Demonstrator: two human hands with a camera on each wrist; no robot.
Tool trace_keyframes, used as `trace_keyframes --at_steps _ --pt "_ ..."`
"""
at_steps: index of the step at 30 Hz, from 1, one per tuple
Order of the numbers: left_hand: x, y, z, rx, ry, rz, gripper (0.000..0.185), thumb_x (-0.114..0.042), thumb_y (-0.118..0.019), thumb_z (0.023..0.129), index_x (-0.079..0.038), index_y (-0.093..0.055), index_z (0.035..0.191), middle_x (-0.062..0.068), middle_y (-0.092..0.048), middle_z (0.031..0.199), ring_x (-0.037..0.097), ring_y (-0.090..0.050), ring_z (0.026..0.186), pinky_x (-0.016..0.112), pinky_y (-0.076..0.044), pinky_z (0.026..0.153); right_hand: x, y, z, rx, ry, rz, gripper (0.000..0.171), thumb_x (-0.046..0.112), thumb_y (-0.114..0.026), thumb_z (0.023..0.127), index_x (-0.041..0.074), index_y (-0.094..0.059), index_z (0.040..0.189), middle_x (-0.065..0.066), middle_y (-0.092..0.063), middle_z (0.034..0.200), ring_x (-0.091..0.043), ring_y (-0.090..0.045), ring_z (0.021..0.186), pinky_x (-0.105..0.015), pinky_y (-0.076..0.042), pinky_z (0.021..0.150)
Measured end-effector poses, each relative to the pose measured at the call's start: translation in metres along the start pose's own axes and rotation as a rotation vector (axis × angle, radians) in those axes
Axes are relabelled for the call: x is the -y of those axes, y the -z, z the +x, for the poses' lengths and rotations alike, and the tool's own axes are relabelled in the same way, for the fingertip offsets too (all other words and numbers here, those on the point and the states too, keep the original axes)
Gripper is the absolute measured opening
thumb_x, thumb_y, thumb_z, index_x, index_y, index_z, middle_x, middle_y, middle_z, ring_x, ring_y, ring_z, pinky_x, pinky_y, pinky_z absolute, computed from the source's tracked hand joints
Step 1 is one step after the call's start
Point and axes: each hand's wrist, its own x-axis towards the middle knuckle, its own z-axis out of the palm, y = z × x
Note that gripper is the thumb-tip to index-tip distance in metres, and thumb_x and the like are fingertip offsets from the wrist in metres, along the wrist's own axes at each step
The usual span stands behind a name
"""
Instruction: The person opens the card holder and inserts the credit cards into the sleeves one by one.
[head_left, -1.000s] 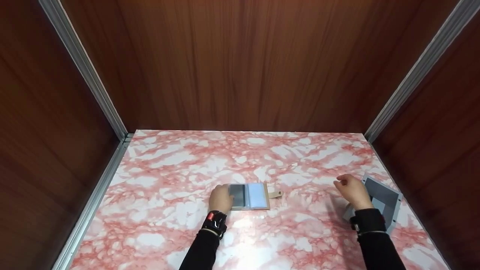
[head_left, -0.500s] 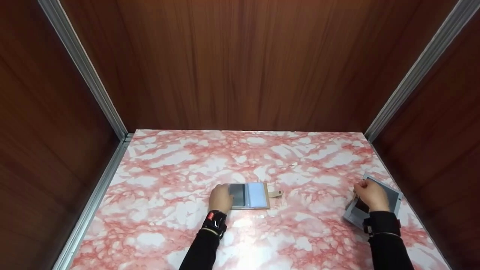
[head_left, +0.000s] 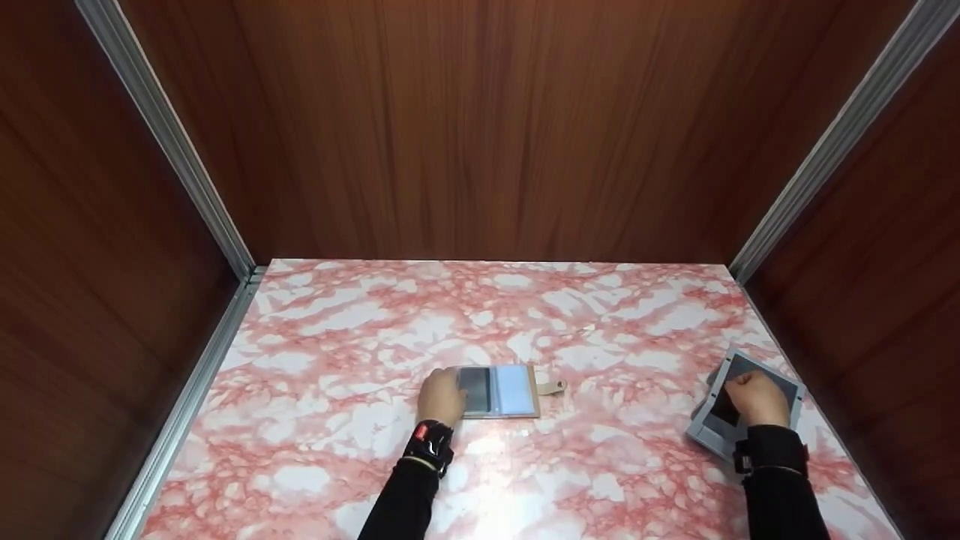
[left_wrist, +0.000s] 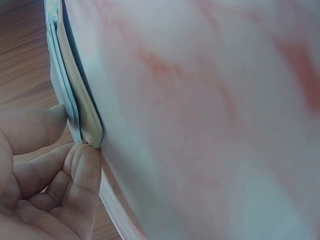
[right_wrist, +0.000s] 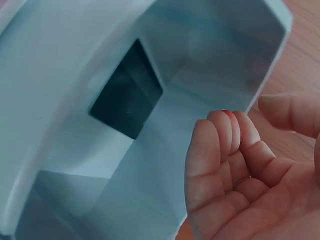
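An open tan card holder (head_left: pixel 501 391) with clear sleeves and a snap tab lies in the middle of the pink marble table (head_left: pixel 337 352). My left hand (head_left: pixel 441 397) rests on its left side. In the left wrist view, the thumb and curled fingers of my left hand (left_wrist: pixel 75 140) pinch the edge of the card holder (left_wrist: pixel 89 129). My right hand (head_left: pixel 757 397) hovers over a grey tray (head_left: pixel 703 433) at the table's right edge. A dark card (head_left: pixel 724 409) lies in the tray. In the right wrist view, my right hand (right_wrist: pixel 245 125) has loosely bent fingers holding nothing, above the tray (right_wrist: pixel 215 60) and the dark card (right_wrist: pixel 127 97).
Dark wood walls (head_left: pixel 480 135) close the table in at the back, left and right, with metal rails (head_left: pixel 191 187) in the corners. The tray sits close to the right wall.
My right hand moved right and towards me, from beside the tray to over it. The left hand and the card holder stayed put.
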Motion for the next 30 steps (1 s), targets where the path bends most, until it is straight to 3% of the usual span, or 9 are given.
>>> trace_keyframes --at_steps 5,8,11,22,30 --pt "-0.002 0.002 -0.001 0.006 0.013 -0.009 0.024 -0.005 -0.082 0.073 0.004 -0.070 0.091 0.017 -0.065 0.080 0.037 -0.064 0.080 0.048 -0.051 0.073 -0.006 -0.001 0.005 0.032 0.008 -0.049 0.036 0.020 -0.045 0.093 -0.014 -0.052 0.100 -0.034 -0.056 0.100 -0.044 -0.057 0.086 -0.050 -0.046 0.078" --pt "-0.003 0.002 -0.001 0.009 0.024 -0.021 0.023 -0.004 -0.081 0.073 0.004 -0.071 0.092 0.017 -0.066 0.081 0.037 -0.064 0.080 0.048 -0.051 0.073 -0.009 -0.001 0.008 0.058 -0.002 -0.071 0.047 0.022 -0.045 0.095 -0.021 -0.049 0.114 -0.041 -0.051 0.119 -0.053 -0.052 0.105 -0.058 -0.043 0.091" --pt "-0.002 0.002 -0.001 0.001 0.020 -0.020 0.023 -0.004 -0.081 0.072 0.004 -0.071 0.091 0.018 -0.066 0.081 0.038 -0.064 0.080 0.049 -0.051 0.073 -0.012 -0.001 0.010 0.089 -0.021 -0.078 0.053 0.023 -0.046 0.096 -0.024 -0.045 0.121 -0.043 -0.047 0.125 -0.057 -0.047 0.113 -0.059 -0.041 0.096" --pt "0.001 -0.002 -0.001 0.004 0.028 -0.012 0.025 -0.006 -0.082 0.073 0.004 -0.071 0.093 0.019 -0.066 0.082 0.038 -0.065 0.080 0.049 -0.052 0.073 -0.019 -0.008 0.009 0.169 -0.051 -0.096 0.062 0.026 -0.045 0.097 -0.030 -0.038 0.124 -0.047 -0.042 0.126 -0.059 -0.045 0.115 -0.060 -0.040 0.098" --pt "-0.001 -0.001 -0.002 0.000 0.024 -0.014 0.025 -0.005 -0.081 0.073 0.004 -0.071 0.093 0.018 -0.065 0.081 0.037 -0.064 0.080 0.049 -0.051 0.073 -0.020 -0.013 0.008 0.160 -0.067 -0.089 0.054 0.023 -0.049 0.094 -0.027 -0.049 0.113 -0.044 -0.052 0.117 -0.054 -0.055 0.102 -0.058 -0.045 0.090"
